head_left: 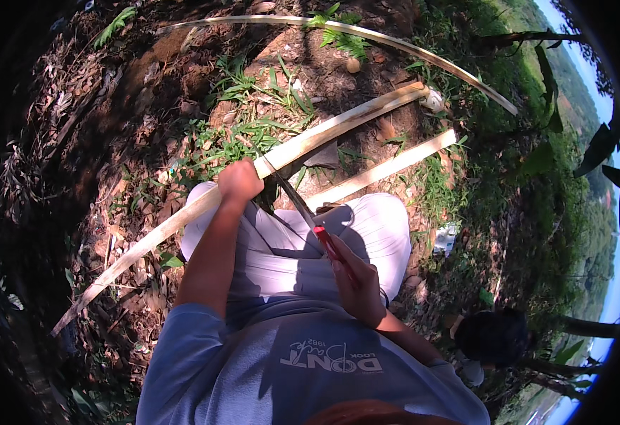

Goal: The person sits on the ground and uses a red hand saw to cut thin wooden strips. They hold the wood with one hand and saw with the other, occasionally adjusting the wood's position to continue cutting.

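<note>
My left hand [240, 181] is closed round a long pale wooden pole [327, 132] that slants from the lower left to the upper right, across my left knee. My right hand [359, 290] grips the red handle of a narrow-bladed saw [297, 200]. Its dark blade lies across the pole just right of my left hand. The teeth are too small to make out. A shorter flat wooden strip [388, 170] lies beyond my right knee, roughly parallel to the pole.
A long thin wooden strip [395, 47] curves across the ground at the far side. Grass [267, 134], dry leaves and bare soil surround me. A crumpled clear plastic piece [445, 239] lies by my right knee. A dark rounded object [492, 336] is at the lower right.
</note>
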The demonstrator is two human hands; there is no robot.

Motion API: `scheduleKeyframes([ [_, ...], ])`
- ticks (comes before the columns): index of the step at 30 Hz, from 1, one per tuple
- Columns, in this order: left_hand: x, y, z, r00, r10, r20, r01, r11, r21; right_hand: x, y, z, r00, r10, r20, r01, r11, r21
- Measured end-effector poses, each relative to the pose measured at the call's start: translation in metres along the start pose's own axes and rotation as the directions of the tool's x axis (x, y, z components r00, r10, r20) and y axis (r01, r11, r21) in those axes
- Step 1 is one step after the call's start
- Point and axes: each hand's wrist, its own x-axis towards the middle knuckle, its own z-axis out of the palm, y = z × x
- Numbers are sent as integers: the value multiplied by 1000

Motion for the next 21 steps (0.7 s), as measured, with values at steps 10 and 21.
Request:
scheduleKeyframes([
  [10, 5, 1, 13, 1000, -12, 5, 12, 999, 38, 100, 34, 64, 997, 21, -76, -16, 998, 67],
  [21, 7, -5, 19, 996, 68, -65, -63, 995, 78, 224, 59, 147, 973, -90, -211, 151, 944, 293],
])
